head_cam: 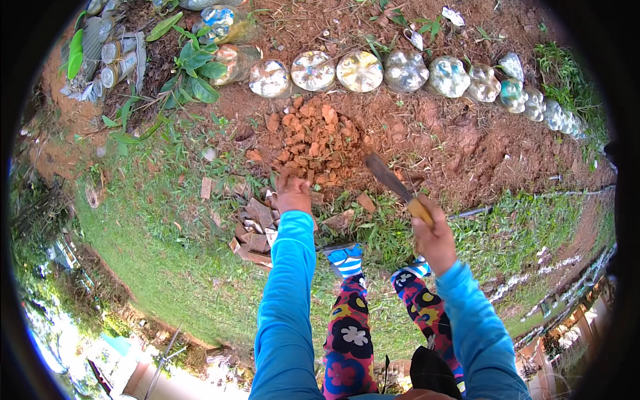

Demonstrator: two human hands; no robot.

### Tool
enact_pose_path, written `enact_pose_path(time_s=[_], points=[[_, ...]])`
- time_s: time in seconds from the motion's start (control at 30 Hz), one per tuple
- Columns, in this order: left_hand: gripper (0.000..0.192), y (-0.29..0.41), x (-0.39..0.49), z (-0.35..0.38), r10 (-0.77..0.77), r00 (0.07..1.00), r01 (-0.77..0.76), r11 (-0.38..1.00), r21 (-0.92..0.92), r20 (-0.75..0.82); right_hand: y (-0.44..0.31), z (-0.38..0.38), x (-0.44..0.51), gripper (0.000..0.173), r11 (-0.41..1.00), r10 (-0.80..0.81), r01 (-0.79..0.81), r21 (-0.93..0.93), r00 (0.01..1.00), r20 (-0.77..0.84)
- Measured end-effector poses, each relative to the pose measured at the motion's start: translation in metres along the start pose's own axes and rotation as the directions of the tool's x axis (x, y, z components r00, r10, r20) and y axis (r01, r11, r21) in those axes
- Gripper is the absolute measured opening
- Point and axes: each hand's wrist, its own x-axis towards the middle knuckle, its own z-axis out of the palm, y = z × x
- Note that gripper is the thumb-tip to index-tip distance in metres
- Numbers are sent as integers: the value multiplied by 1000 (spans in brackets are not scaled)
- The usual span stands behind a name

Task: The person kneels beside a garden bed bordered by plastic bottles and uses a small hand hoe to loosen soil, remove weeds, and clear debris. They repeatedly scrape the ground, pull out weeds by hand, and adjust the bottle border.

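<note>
My right hand [435, 235] grips the yellowish handle of a knife [389, 176] with a broad, dark, worn blade. The blade slants up and left, its tip beside the right edge of a heap of loose, reddish clods of soil [320, 140]. At the heap's near edge is my left hand [293, 192], knuckles up; whether its fingertips hold or only touch soil is hidden. Just left of that wrist lies a pile of broken tile pieces [257, 227], brown with some white faces. Single brown pieces [366, 202] lie in the grass between my hands.
Beyond the heap runs a curved row of plastic bottles [360, 71], bases showing, set in the earth. A leafy plant [192, 70] lies or grows at the left. My feet [345, 260] stand on grass close to the tiles. A dark pipe or hose [470, 213] lies at right.
</note>
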Motion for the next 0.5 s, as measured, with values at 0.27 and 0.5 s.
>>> enact_pose_path(time_s=[0.27,0.5], points=[[32,56,-84,-10,102,994,-95,985,-142,44,13,-34,39,45,829,-350,282,-482,935,-55],[14,70,-133,-3,20,999,-33,911,-412,-35,96,-20,82,44,840,275,-256,479,961,30]])
